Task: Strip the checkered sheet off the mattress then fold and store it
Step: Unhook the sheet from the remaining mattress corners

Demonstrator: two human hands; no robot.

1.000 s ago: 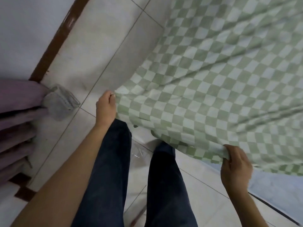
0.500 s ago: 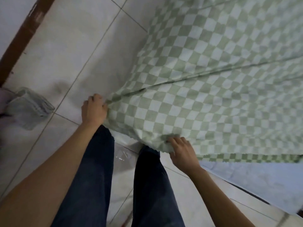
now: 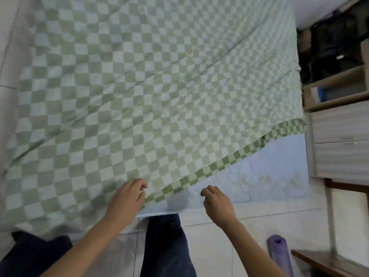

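Observation:
The green-and-white checkered sheet (image 3: 139,86) lies spread over most of the view, its darker hem running diagonally from the lower middle up to the right. Beneath that hem the pale blue mattress (image 3: 269,168) shows bare at its near right corner. My left hand (image 3: 127,198) rests on the sheet at the hem, fingers curled around the edge. My right hand (image 3: 216,204) hovers over the bare mattress edge, just right of the hem, with its fingers loosely bent and nothing in them. The sheet's left part drapes over the floor and my left leg.
A wooden drawer unit (image 3: 339,148) stands tight against the mattress on the right, with shelves of dark items (image 3: 329,47) behind it. A rolled purple mat (image 3: 279,254) and a wooden ledge (image 3: 329,262) sit on the tiled floor (image 3: 211,246) at lower right.
The view has swung from the floor up to the bed. My right hand has let go of the sheet's hem and moved right. My left hand keeps its hold.

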